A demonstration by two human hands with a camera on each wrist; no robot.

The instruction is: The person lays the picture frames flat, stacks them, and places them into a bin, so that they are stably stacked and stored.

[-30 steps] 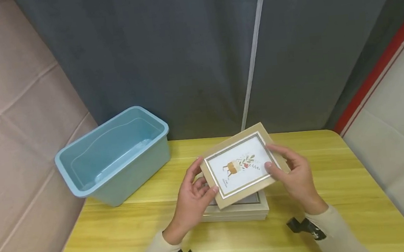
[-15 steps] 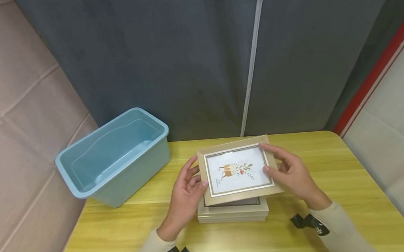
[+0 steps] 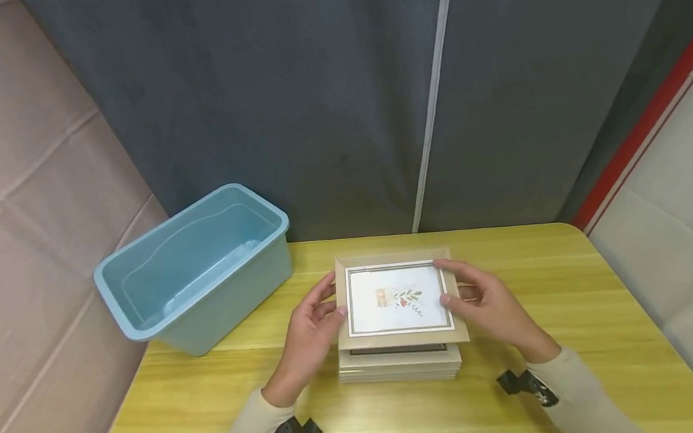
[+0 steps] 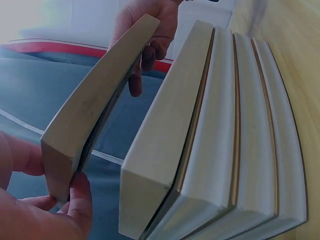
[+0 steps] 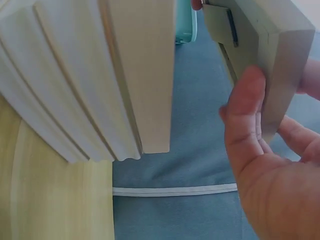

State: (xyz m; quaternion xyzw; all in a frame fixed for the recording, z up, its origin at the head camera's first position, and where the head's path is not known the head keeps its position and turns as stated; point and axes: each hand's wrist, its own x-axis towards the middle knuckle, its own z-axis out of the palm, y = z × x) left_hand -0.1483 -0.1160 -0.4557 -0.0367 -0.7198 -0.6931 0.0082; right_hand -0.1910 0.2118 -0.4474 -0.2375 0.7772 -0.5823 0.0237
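Note:
A beige picture frame (image 3: 402, 339), its print showing a small flower motif, is held face up between both hands. My left hand (image 3: 305, 337) pinches its left side, with the thumb on the front border. At the opposite side my right hand (image 3: 492, 308) grips it, thumb and index finger lying on the face. Beneath it sits a stack of similar picture frames (image 3: 400, 370) on the table. The left wrist view shows a wedge of space between the held frame (image 4: 97, 87) and the stack (image 4: 160, 130). Part of the frame's back (image 5: 245, 47) shows in the right wrist view.
A light blue plastic bin (image 3: 228, 282) stands at the table's back left, with nothing seen inside. The yellow wood-grain table (image 3: 577, 306) ends against a dark grey curtain (image 3: 312, 109). Pale cloth walls (image 3: 27, 237) flank both sides.
The held picture frame has turned from a slant to nearly square with the stack. It has come lower and slightly left, with both hands still gripping its sides.

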